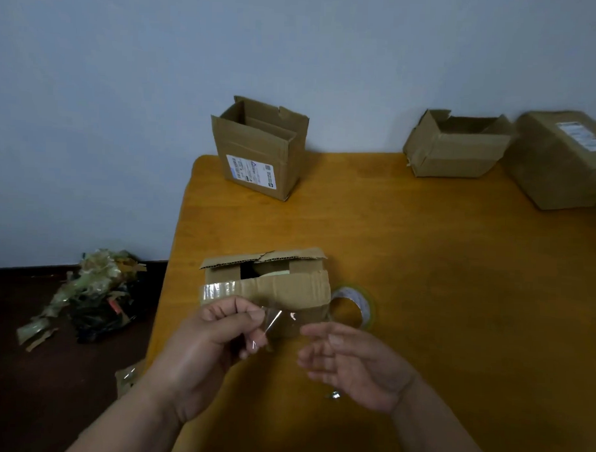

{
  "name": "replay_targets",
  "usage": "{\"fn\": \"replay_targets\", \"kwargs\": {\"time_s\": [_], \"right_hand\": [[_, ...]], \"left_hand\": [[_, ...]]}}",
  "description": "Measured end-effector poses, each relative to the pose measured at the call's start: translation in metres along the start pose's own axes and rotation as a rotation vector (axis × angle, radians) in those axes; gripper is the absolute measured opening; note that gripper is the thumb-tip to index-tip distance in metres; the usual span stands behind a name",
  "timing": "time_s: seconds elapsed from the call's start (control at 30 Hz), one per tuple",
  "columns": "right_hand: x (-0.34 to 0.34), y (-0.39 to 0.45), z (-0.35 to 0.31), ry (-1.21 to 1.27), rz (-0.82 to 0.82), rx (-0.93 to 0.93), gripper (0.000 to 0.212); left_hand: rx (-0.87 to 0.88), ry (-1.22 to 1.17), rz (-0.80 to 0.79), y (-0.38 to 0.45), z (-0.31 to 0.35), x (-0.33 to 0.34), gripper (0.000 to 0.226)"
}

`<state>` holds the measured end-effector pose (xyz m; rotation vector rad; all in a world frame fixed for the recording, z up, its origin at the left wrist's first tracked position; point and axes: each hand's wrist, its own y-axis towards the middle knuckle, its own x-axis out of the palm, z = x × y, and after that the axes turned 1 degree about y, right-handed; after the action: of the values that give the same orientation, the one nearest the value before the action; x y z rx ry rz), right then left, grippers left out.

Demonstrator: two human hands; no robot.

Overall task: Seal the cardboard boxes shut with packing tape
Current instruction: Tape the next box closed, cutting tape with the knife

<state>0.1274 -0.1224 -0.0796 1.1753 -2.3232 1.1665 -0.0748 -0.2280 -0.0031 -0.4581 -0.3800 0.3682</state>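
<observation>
- Orange-brown table (439, 298) with a smooth, faintly glossy top and a rounded corner carries the work; behind it is a plain pale wall, and to the left a dark floor.
- Nearest, the left hand (204, 344) pinches a cut strip of clear tape (279, 321) between thumb and curled fingers; the film is thin, shiny and a little creased.
- Beside it the right hand (349, 359) is spread, fingers relaxed and grasping nothing, its fingertips just at the strip's free end.
- Just beyond the hands sits the small box (271, 282), corrugated brown card, its flaps only partly folded, with a gap over the middle and a bit of tape already on its left front edge.
- Step in hand, as I judge it: laying this strip over that box. Next move calls for flattening the flaps, stretching the film taut and pressing it across the seam without letting it cling to itself.
- Tape roll (354, 307), a clear ring, lies touching the box's right side.
- Farther back stand an open box (258, 156) bearing a label, a second open box (458, 150), and a closed box (562, 160).
- On the floor lies a heap of tape scraps (95, 296).
</observation>
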Motion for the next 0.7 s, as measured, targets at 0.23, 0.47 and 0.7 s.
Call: {"fn": "replay_targets", "kwargs": {"time_s": [0.23,0.47,0.7], "right_hand": [[0.022,0.000,-0.021,-0.037,0.017,-0.218,0.012],[0.051,0.006,-0.034,-0.363,0.310,-0.316,0.016],[0.084,0.009,-0.059,-0.774,0.591,-0.469,0.032]], "left_hand": [[0.092,0.095,0.150,-0.009,0.016,-0.021,0.009],[0.277,0.290,0.482,-0.008,0.012,-0.029,0.018],[0.298,0.310,0.616,0.009,0.028,-0.033,0.026]]}}
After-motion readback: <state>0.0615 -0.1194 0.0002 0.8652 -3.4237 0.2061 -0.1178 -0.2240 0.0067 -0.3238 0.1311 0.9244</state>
